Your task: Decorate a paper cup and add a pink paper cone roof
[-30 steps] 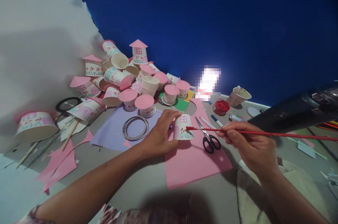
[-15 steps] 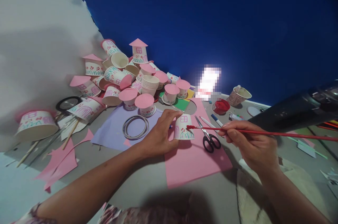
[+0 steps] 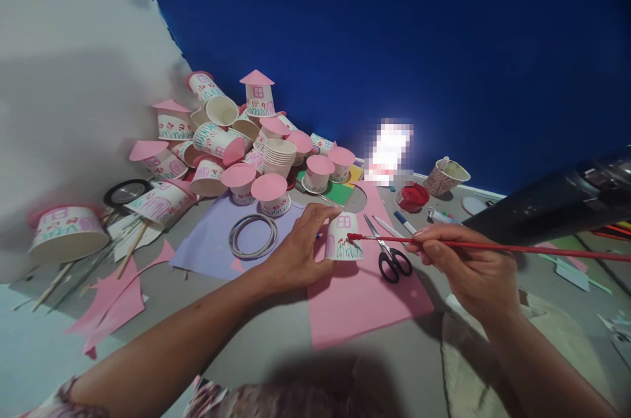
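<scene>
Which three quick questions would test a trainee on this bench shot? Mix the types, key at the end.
1. Multiple choice: the right hand holds a) a glue stick, b) a red brush, c) a ruler.
2. True or false: the white cup in the left hand has a pink cone on top.
3. Fill in the blank: the black-handled scissors lie on a sheet of ____ paper.

Key: 1 b; 2 false; 3 pink.
</scene>
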`<state>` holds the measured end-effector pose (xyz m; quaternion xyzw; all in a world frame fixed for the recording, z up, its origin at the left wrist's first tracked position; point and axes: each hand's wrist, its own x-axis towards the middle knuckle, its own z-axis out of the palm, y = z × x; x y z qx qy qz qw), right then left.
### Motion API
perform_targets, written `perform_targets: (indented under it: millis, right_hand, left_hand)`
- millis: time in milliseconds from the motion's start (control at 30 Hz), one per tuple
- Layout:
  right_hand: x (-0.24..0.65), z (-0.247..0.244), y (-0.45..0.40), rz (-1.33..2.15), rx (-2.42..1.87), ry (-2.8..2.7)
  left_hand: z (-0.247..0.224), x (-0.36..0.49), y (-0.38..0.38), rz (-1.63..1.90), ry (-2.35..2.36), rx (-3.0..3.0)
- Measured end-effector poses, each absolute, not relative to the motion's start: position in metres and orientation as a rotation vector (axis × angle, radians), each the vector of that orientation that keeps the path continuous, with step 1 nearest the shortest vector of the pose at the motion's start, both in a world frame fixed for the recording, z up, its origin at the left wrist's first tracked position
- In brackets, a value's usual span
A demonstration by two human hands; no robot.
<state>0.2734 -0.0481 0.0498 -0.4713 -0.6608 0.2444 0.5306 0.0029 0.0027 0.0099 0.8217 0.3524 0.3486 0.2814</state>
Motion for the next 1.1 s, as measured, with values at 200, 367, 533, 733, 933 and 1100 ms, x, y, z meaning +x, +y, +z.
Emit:
perform_targets:
  millis: [200, 367, 533, 733, 933, 1100]
  right_hand:
    - [0.276, 0.049, -0.046, 0.565, -1.161, -1.657]
    - [0.283, 0.046, -0.047, 0.607, -1.151, -1.499]
    - [0.294, 0.040, -0.045, 0.693, -1.156, -1.416]
    - [0.298, 0.036, -0.041, 0.751, -1.127, -1.396]
    - [0.296, 0.037, -0.043, 0.730, -1.115, -1.461]
    - [0.291, 0.041, -0.042, 0.689, -1.133, -1.498]
  left_hand:
    - [0.010, 0.003, 0.002, 0.934, 0.950, 2.196]
    - [0.010, 0.002, 0.003, 0.910, 0.952, 2.138]
    - [0.011, 0.003, 0.005, 0.899, 0.966, 1.952]
    - [0.008, 0.001, 0.006, 0.884, 0.910, 1.742]
    - [0.004, 0.001, 0.007, 0.895, 0.839, 1.674]
    - [0.004, 0.000, 0.008, 0.881, 0.832, 1.718]
